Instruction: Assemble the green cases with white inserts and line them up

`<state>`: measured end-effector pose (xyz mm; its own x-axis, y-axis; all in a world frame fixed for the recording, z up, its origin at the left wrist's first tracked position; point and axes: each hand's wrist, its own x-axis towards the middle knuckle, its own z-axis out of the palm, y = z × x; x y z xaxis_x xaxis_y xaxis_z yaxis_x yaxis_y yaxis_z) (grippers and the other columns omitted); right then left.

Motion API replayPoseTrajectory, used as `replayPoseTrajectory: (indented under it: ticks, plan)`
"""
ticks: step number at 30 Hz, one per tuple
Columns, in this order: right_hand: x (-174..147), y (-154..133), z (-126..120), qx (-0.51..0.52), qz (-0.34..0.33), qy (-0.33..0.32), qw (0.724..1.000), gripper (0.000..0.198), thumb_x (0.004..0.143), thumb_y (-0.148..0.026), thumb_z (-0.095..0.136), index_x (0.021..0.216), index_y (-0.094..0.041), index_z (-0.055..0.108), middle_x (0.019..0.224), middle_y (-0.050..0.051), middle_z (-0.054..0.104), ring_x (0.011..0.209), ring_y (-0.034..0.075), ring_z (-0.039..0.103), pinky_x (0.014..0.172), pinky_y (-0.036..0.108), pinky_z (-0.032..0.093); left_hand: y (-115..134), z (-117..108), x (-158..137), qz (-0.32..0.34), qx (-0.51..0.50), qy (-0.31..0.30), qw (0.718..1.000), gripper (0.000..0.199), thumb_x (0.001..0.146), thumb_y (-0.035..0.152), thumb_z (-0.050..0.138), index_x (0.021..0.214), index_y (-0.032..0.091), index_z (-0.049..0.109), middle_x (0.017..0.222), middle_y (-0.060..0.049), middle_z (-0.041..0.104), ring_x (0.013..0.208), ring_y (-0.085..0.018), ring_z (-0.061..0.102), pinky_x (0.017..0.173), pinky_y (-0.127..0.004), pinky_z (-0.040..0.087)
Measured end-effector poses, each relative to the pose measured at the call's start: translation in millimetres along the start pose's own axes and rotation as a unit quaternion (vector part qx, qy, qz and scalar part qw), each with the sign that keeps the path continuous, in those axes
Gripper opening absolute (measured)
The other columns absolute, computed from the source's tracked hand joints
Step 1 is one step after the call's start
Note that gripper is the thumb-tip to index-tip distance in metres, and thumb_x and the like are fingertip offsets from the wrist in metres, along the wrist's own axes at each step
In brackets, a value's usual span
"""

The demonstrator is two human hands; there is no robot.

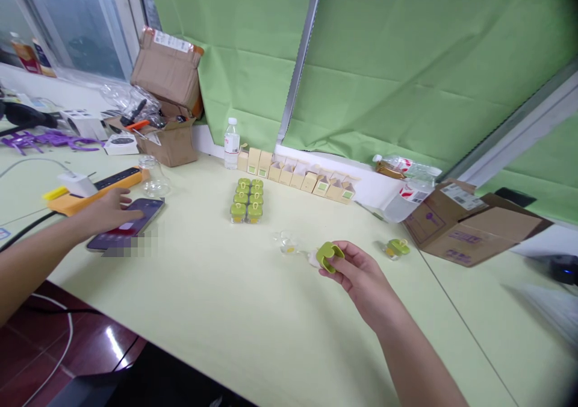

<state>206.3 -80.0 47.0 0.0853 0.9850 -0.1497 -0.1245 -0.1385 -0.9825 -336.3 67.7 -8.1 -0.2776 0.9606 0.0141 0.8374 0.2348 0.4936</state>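
Observation:
My right hand [356, 271] pinches a small green lid [329, 256] above the table, its hollow side partly turned toward me. Just left of it, a small clear container [288, 242] sits on the tabletop. A whitish bit that I cannot make out shows beside the lid. Over on the left, my left hand [111, 213] lies with fingers stretched over a smartphone [147, 208], touching its screen. Several lidded green-topped containers [247, 201] stand in two rows near the middle. One more green-lidded container [397, 248] stands alone to the right.
A row of small beige boxes [295, 175] lines the back wall by a water bottle [232, 145]. Cardboard boxes [169, 142] stand back left, another carton [469, 226] right beside large plastic bottles [409, 196]. An orange power strip [67, 203] lies left, near a clear jar [154, 181].

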Motion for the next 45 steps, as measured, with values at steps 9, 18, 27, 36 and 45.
replayPoseTrajectory:
  ticks: [9, 18, 27, 36, 45]
  plan:
    - [-0.2, -0.3, -0.4, 0.002, 0.002, -0.001, 1.000, 0.028, 0.067, -0.036, 0.086, 0.084, -0.022, 0.069, 0.089, 0.003, 0.071, 0.086, 0.020, 0.065, 0.089, 0.041, 0.055, 2.9, -2.2, -3.8, -0.029, -0.024, -0.032, 0.999, 0.105, 0.064, 0.058, 0.072, 0.148, 0.012, 0.028, 0.137, -0.017, 0.055, 0.116, -0.030, 0.062, 0.086, -0.034, 0.054]
    - [-1.3, -2.9, -0.4, 0.004, -0.002, 0.008, 1.000, 0.031, 0.065, -0.037, 0.087, 0.084, -0.022, 0.069, 0.090, 0.004, 0.071, 0.085, 0.021, 0.066, 0.089, 0.042, 0.056, 11.5, -8.0, -11.9, -0.046, -0.036, -0.041, 0.997, 0.102, 0.068, 0.061, 0.070, 0.149, 0.016, 0.027, 0.141, -0.014, 0.053, 0.117, -0.029, 0.061, 0.094, -0.038, 0.052]
    - [-0.6, -1.2, -0.5, 0.002, -0.001, 0.002, 1.000, 0.028, 0.066, -0.037, 0.086, 0.084, -0.023, 0.069, 0.089, 0.002, 0.071, 0.085, 0.020, 0.066, 0.089, 0.041, 0.055, 9.0, -5.5, -7.9, -0.044, -0.030, -0.028, 0.998, 0.098, 0.071, 0.060, 0.067, 0.147, 0.012, 0.029, 0.139, -0.016, 0.054, 0.113, -0.031, 0.062, 0.094, -0.039, 0.051]
    - [-0.2, -0.6, -1.6, 0.008, -0.001, -0.001, 1.000, 0.026, 0.067, -0.035, 0.085, 0.084, -0.022, 0.069, 0.089, 0.002, 0.071, 0.086, 0.020, 0.065, 0.089, 0.040, 0.056, 17.8, -2.3, -10.8, -0.038, -0.001, -0.017, 0.999, 0.106, 0.071, 0.075, 0.062, 0.147, 0.009, 0.029, 0.138, -0.020, 0.053, 0.118, -0.034, 0.059, 0.097, -0.043, 0.049]
    - [-1.0, -1.1, -1.8, 0.008, -0.004, -0.001, 1.000, 0.028, 0.067, -0.036, 0.086, 0.085, -0.021, 0.069, 0.090, 0.003, 0.070, 0.087, 0.020, 0.065, 0.089, 0.041, 0.056, 18.5, -3.4, -9.0, -0.033, 0.034, -0.014, 0.999, 0.099, 0.076, 0.071, 0.061, 0.146, 0.008, 0.030, 0.137, -0.019, 0.055, 0.115, -0.031, 0.061, 0.090, -0.035, 0.049]
